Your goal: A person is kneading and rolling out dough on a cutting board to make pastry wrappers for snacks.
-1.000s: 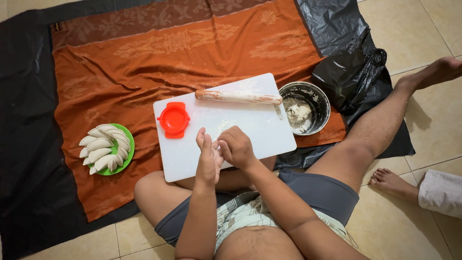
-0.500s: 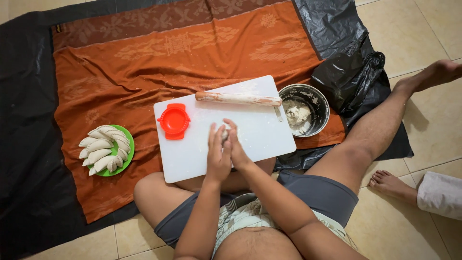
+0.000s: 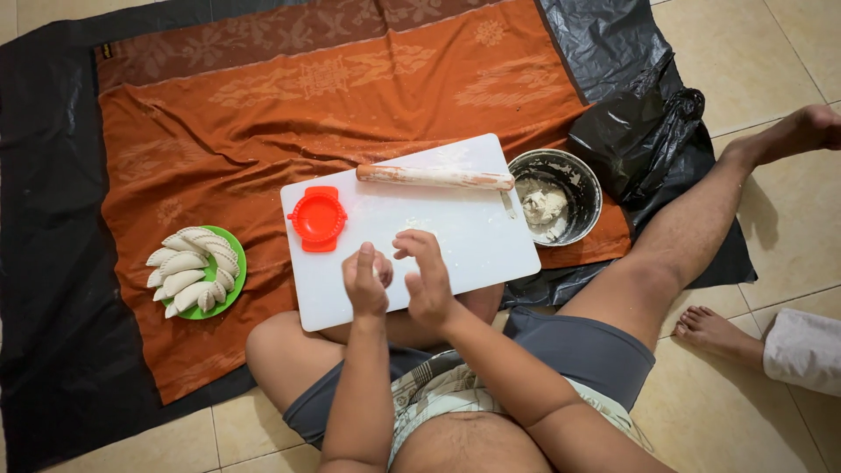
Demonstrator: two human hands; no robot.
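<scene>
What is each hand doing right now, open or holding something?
Left hand: cupped around a small pale lump of dough.
Right hand: open, fingers spread, pressed against that same lump, above the white board.

Left hand [image 3: 364,282] and right hand [image 3: 427,276] palm to palm, fingers loose.

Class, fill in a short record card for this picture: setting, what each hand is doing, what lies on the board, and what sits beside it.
Setting: person seated on a tiled floor, white board across the lap, orange cloth beneath
Left hand: cupped around a small piece of dough
Right hand: fingers spread, pressed against the dough from the other side
On board: rolling pin, red round press
Right of board: metal bowl with dough
Left of board: green plate of folded dumplings
</scene>
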